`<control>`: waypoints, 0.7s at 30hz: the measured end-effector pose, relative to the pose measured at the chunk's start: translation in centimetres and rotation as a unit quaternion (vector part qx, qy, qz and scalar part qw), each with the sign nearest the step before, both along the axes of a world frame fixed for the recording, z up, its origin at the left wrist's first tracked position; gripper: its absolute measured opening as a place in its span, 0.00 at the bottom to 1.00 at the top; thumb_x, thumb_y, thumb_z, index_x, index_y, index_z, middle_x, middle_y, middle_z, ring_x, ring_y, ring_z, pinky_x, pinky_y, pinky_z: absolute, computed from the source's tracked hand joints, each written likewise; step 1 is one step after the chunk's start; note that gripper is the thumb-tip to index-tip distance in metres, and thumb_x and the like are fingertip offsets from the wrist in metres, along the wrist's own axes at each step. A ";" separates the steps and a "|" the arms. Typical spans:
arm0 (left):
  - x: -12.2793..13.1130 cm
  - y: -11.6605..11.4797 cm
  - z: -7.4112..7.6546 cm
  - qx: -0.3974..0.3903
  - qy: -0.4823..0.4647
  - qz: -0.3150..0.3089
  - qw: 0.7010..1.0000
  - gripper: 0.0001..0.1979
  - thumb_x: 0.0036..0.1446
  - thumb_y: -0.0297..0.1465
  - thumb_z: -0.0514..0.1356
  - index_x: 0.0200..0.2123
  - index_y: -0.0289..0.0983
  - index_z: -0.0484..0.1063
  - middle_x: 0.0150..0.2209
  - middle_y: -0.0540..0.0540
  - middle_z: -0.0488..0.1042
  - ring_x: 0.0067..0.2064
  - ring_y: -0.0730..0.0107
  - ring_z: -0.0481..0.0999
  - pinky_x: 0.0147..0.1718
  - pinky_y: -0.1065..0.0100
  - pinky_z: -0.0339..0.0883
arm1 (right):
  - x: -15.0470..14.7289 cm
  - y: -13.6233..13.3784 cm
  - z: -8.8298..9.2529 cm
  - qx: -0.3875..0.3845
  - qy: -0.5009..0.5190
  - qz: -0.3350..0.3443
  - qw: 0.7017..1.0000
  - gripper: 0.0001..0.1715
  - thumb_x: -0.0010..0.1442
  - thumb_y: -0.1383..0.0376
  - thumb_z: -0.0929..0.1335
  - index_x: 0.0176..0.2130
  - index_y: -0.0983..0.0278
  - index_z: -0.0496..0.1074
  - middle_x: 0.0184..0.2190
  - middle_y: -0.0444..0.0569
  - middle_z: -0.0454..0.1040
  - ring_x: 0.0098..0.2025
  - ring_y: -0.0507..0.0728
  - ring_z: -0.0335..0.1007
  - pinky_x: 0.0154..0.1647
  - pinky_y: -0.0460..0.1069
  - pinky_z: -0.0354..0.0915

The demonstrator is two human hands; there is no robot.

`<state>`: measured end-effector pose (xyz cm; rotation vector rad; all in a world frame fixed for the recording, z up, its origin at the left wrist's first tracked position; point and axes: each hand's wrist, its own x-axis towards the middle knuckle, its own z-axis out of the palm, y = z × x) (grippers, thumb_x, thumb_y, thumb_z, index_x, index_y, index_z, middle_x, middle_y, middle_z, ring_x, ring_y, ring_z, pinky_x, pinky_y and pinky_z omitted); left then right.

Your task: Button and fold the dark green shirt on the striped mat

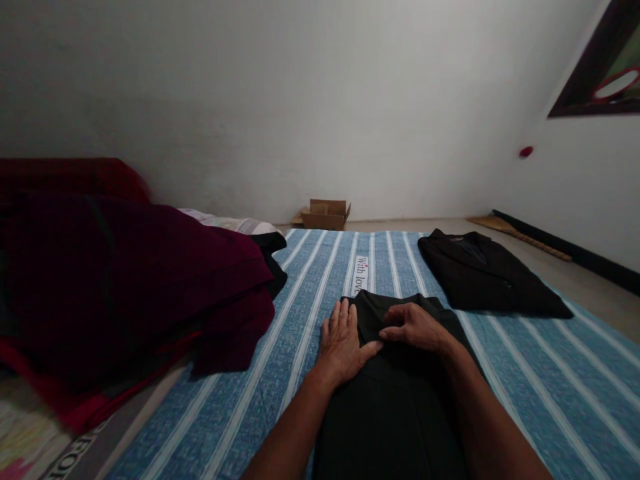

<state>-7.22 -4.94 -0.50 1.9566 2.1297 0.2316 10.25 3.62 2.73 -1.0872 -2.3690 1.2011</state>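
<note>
A black garment (395, 400) lies flat on the blue striped sheet (540, 373) right in front of me. My left hand (343, 343) rests flat on its left edge, fingers stretched out and together, thumb on the cloth. My right hand (413, 327) sits on the garment's upper part with the fingers curled and pinched on a fold of the black cloth. Both forearms reach in from the bottom edge.
A folded black garment (490, 277) lies on the sheet at the right. A heap of maroon and red clothes (125, 280) fills the left. A cardboard box (326, 215) stands by the far wall. Bare floor (590, 283) runs along the right wall.
</note>
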 end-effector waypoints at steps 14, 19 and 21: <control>-0.1 0.7 -0.2 0.030 0.016 0.009 0.999 0.44 0.53 0.53 0.47 0.64 0.30 0.44 0.66 0.36 0.39 0.66 0.52 0.33 0.59 0.48 0.40 | 4.4 0.9 3.6 0.194 -0.048 -0.248 0.948 0.09 0.53 0.64 0.64 0.31 0.63 0.73 0.25 0.47 0.73 0.28 0.54 0.67 0.29 0.46 0.56; 0.3 0.5 0.6 0.056 0.037 0.002 0.998 0.39 0.55 0.49 0.49 0.63 0.32 0.48 0.66 0.35 0.41 0.66 0.51 0.35 0.59 0.46 0.39 | 4.7 -0.1 3.1 0.193 -0.221 -0.162 0.942 0.14 0.48 0.71 0.66 0.36 0.60 0.74 0.30 0.47 0.74 0.33 0.55 0.68 0.29 0.46 0.53; 0.6 0.4 1.1 0.078 0.046 -0.013 0.996 0.35 0.56 0.45 0.51 0.62 0.33 0.51 0.65 0.36 0.44 0.66 0.52 0.37 0.60 0.46 0.38 | 4.8 -0.8 2.3 0.191 -0.230 -0.158 0.941 0.14 0.48 0.71 0.67 0.37 0.60 0.74 0.29 0.47 0.74 0.33 0.55 0.68 0.28 0.46 0.52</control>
